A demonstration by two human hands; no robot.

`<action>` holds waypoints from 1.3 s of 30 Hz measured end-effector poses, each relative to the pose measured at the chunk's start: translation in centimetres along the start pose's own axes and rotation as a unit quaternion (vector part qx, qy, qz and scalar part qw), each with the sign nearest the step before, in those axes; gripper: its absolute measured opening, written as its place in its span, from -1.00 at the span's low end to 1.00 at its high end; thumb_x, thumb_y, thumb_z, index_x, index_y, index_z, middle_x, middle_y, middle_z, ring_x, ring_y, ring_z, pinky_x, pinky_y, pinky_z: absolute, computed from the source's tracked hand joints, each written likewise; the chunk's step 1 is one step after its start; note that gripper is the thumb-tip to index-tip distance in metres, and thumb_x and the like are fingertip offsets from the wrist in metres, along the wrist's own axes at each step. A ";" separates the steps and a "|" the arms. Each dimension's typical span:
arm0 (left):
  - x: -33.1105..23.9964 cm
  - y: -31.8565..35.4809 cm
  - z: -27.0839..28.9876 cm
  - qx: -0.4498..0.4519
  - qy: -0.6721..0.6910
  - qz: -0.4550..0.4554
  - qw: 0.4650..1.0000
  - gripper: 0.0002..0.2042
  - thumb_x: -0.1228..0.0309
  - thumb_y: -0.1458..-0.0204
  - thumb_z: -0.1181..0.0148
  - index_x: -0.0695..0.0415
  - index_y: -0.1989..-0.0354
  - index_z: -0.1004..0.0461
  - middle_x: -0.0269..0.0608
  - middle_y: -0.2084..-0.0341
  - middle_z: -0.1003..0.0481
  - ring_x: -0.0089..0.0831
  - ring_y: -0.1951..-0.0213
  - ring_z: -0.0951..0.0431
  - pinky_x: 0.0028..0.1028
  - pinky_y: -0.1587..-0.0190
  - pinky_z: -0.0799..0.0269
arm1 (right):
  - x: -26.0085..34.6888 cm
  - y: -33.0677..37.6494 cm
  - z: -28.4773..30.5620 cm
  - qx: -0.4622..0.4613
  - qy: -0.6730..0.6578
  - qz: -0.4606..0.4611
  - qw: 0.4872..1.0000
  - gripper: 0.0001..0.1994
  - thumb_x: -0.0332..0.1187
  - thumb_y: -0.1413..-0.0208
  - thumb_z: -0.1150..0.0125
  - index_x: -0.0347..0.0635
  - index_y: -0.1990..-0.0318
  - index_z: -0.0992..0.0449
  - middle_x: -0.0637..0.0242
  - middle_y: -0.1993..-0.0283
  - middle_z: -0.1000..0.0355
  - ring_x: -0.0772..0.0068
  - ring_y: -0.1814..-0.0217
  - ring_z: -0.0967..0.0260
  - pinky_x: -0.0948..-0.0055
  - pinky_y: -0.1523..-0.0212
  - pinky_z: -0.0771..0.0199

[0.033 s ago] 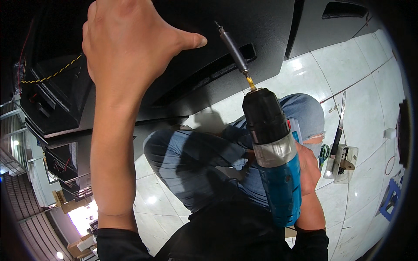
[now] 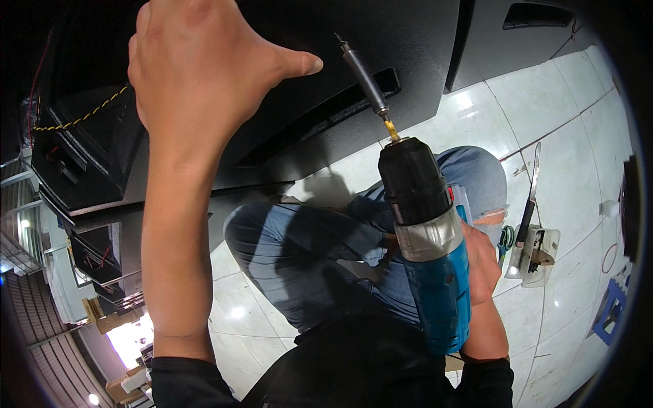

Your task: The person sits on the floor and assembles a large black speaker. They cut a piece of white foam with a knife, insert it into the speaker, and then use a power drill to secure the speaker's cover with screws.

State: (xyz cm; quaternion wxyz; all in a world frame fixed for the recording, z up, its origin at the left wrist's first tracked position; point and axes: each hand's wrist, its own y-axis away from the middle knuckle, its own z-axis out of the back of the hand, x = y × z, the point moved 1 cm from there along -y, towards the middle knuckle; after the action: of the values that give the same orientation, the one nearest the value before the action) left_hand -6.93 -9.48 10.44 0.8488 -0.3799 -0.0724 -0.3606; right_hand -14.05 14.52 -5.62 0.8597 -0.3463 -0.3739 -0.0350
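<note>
My right hand (image 2: 481, 265) is wrapped round the grip of a teal and black power drill (image 2: 439, 292), held over my lap. From its chuck a long dark bit holder (image 2: 365, 78) with a gold shank points up and left, its thin tip in front of a black textured cabinet (image 2: 415, 41). A slot-shaped recess lies behind the holder. My left hand (image 2: 197, 75) reaches over the same cabinet, thumb stretched out toward the bit's tip. Its other fingers run to the top of the picture and are partly hidden; nothing shows in them.
A twisted yellow and black wire (image 2: 81, 124) hangs at the cabinet's left. Another black cabinet (image 2: 486, 54) stands at the upper right. On the tiled floor to my right are a long knife (image 2: 527, 217), green-handled scissors (image 2: 505, 239), a clear plastic box (image 2: 554, 238) and a blue plastic object (image 2: 612, 309).
</note>
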 end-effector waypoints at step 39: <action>-0.4 -0.3 0.1 -0.008 0.014 -0.003 1.000 0.11 0.29 0.65 -0.72 0.24 -0.28 -0.27 -0.02 0.03 -0.41 -0.03 -0.10 -0.43 -0.21 -0.15 -0.40 | 2.1 -1.4 -0.3 0.010 -0.095 -0.046 0.994 -0.55 -0.39 -0.10 -0.46 -0.43 -0.09 -0.51 0.10 0.18 -0.63 0.23 0.19 -0.67 0.37 0.11 -0.68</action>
State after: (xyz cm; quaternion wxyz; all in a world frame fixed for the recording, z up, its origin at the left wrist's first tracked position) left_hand -7.39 -9.30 10.55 0.8456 -0.3818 -0.0586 -0.3685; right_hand -12.84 13.73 -3.59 0.8214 -0.3216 -0.4695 -0.0382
